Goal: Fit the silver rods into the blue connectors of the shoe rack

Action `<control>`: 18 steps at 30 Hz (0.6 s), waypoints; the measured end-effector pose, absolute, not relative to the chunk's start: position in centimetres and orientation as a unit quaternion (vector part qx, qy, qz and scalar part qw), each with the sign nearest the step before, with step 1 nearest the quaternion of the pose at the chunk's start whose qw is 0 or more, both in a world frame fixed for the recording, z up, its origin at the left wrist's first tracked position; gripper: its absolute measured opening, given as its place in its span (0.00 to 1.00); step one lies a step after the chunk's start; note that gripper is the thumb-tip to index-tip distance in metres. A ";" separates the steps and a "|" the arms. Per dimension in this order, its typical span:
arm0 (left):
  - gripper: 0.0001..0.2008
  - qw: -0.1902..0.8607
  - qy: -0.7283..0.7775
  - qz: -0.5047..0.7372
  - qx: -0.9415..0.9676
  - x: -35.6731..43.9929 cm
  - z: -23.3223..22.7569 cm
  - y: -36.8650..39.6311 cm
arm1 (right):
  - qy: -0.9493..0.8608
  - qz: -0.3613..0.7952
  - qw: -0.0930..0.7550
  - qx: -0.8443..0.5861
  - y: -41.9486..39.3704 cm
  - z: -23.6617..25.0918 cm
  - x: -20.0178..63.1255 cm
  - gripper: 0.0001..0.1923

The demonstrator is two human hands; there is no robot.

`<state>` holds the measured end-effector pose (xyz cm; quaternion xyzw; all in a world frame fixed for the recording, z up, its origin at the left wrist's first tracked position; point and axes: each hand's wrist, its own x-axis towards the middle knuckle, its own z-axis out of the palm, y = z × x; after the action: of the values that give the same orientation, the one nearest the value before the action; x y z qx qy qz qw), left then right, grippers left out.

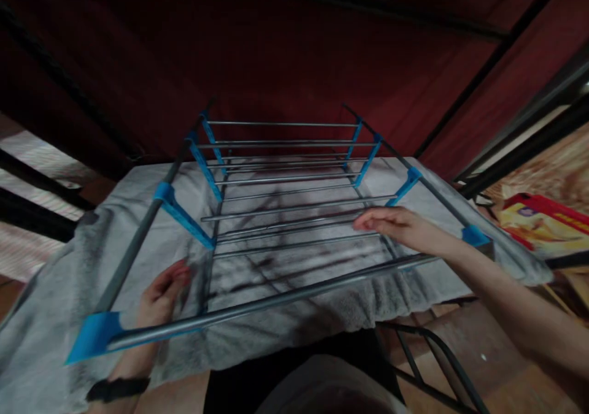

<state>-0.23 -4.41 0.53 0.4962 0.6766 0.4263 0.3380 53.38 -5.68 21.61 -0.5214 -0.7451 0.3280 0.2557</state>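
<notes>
A rack of grey metal tubes with blue plastic brackets [186, 219] lies before me on a grey fleecy cloth [331, 310]. My right hand [396, 225] reaches over the front tube [276, 300], its fingers pinched at the right end of a thin metal rod [285, 225]. Below the left bracket, my left hand [161, 294] passes under the front tube with loosely curled fingers; nothing shows in it. Another rod [294, 210] meets the right bracket [405, 187], while its left end sticks out free above the left bracket's lower tip. Blue corner pieces [94, 335] cap the front tube.
A dark red panel [285, 52] rises behind the rack. Black metal bars flank both sides. At right lies a red and yellow package [545, 224]. A black tubular frame [432, 352] stands at lower right on the tiled floor.
</notes>
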 end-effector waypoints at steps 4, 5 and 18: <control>0.34 0.414 0.629 0.408 0.516 2.0 0.2 -2.5 | -0.824 0.308 0.103 -0.465 1.4 13.6 49.1 0.16; 0.34 0.391 0.631 0.397 0.540 2.2 -0.1 -2.2 | -0.834 0.290 0.080 -0.463 2.5 11.6 48.1 0.16; 0.20 0.220 0.653 0.332 0.645 4.3 -1.4 -2.2 | -0.878 0.260 0.103 -0.388 2.9 1.0 42.1 0.10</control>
<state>4.28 -2.22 -1.41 0.6450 0.6526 0.3316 0.2195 42.10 2.94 1.04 -0.3884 -0.8780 0.2602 0.1029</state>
